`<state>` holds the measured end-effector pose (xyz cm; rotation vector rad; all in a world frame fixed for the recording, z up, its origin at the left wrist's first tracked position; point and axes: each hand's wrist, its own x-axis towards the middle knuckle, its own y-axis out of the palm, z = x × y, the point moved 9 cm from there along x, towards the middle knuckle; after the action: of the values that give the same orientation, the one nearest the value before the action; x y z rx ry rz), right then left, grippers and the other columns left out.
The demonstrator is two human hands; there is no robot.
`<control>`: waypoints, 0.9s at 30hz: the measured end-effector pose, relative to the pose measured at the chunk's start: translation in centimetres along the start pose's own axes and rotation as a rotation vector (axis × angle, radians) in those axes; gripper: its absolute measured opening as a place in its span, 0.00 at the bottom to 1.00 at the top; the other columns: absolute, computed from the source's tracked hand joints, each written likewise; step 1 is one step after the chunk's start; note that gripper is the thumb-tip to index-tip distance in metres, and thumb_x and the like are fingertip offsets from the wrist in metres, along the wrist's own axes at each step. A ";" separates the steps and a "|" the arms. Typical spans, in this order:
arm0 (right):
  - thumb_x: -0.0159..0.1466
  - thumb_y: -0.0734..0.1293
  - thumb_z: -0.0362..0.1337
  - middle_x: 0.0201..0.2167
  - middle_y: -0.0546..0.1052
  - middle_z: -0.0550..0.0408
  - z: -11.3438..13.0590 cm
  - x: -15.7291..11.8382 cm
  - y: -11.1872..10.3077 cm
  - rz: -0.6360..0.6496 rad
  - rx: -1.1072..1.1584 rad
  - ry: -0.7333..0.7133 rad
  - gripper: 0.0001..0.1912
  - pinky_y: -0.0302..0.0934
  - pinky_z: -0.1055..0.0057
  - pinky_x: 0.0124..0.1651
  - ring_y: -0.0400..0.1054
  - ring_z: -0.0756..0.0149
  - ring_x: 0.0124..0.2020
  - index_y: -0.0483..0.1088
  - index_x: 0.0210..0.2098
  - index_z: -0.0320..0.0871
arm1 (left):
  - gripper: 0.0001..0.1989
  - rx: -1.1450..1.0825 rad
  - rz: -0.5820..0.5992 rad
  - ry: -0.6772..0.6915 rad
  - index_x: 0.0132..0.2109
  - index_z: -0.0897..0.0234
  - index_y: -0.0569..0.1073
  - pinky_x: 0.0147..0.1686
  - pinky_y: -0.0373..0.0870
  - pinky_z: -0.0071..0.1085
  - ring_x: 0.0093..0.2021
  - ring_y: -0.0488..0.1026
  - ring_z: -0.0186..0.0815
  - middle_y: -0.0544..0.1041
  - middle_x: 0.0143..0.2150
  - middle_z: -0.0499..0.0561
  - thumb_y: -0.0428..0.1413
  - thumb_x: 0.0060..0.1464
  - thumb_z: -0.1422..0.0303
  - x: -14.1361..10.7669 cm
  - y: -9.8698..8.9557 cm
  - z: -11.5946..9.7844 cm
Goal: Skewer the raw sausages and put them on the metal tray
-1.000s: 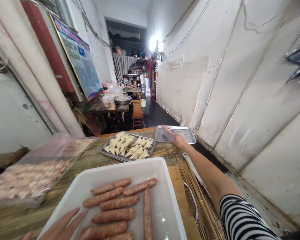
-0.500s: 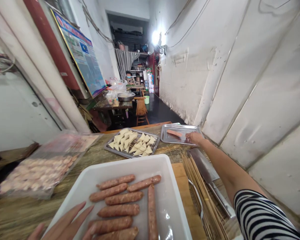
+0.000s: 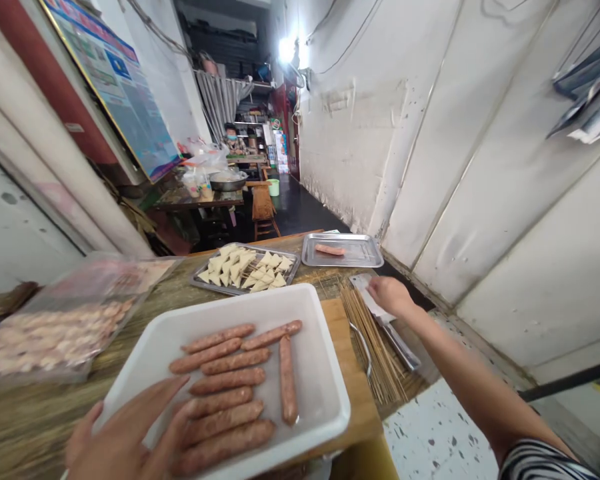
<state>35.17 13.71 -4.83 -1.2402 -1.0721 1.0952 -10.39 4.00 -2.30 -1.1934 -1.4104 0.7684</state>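
Note:
Several raw sausages point(image 3: 227, 380) lie in the white plastic tub point(image 3: 330, 373) in front of me. My left hand point(image 3: 125, 427) reaches over the tub's near left side, its fingers apart and close to the ends of the lower sausages. Whether a fingertip touches one is hard to see. My right hand point(image 3: 391, 297) is above the blade of a cleaver point(image 3: 395, 340), fingers curled in, with nothing visible in them. Beside the cleaver lies a bundle of thin bamboo skewers point(image 3: 373, 350). A single sausage point(image 3: 330, 250) rests on the metal tray point(image 3: 363, 257) beyond.
Another metal tray point(image 3: 215, 288) holds pale triangular pieces on sticks point(image 3: 245, 267). At left is a clear bag of pinkish pieces point(image 3: 55, 327). A wooden board point(image 3: 340, 320) lies under the tub. The wall point(image 3: 430, 200) runs along the right.
My right hand has drawn back from the metal tray toward me, over the cleaver. My left hand has moved farther over the tub. The view has shifted right and down.

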 end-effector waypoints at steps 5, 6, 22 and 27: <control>0.65 0.59 0.40 0.34 0.79 0.40 0.2 -9.3 2.0 0.100 -0.005 0.063 0.16 0.63 0.66 0.38 0.74 0.53 0.39 0.77 0.33 0.40 | 0.23 -0.016 0.245 0.037 0.45 0.54 0.78 0.60 0.46 0.54 0.46 0.74 0.48 0.79 0.45 0.52 0.43 0.51 0.55 0.5 0.5 -1.5; 0.65 0.59 0.40 0.34 0.79 0.41 0.3 -10.1 2.4 0.115 0.003 0.073 0.16 0.63 0.67 0.38 0.74 0.54 0.38 0.77 0.32 0.40 | 0.24 -0.011 0.276 0.045 0.46 0.55 0.77 0.60 0.45 0.54 0.47 0.74 0.48 0.79 0.45 0.53 0.43 0.52 0.54 0.5 0.6 -1.6; 0.66 0.63 0.42 0.39 0.76 0.51 0.8 -9.4 3.5 0.253 0.078 0.181 0.13 0.67 0.64 0.43 0.72 0.66 0.38 0.71 0.41 0.37 | 0.30 0.014 0.409 0.056 0.52 0.66 0.75 0.60 0.40 0.53 0.51 0.71 0.51 0.79 0.44 0.62 0.39 0.56 0.52 0.6 1.1 -2.3; 0.66 0.64 0.40 0.45 0.73 0.49 -0.3 -10.9 3.8 0.253 0.029 0.242 0.13 0.66 0.60 0.46 0.70 0.63 0.43 0.69 0.46 0.38 | 0.30 0.051 0.430 0.059 0.53 0.68 0.74 0.59 0.42 0.53 0.50 0.71 0.52 0.80 0.35 0.60 0.39 0.58 0.53 0.4 0.8 -2.6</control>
<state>33.57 2.95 -8.75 -1.4713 -0.7283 1.1112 -7.68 4.21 -2.40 -1.4887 -1.0895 1.0476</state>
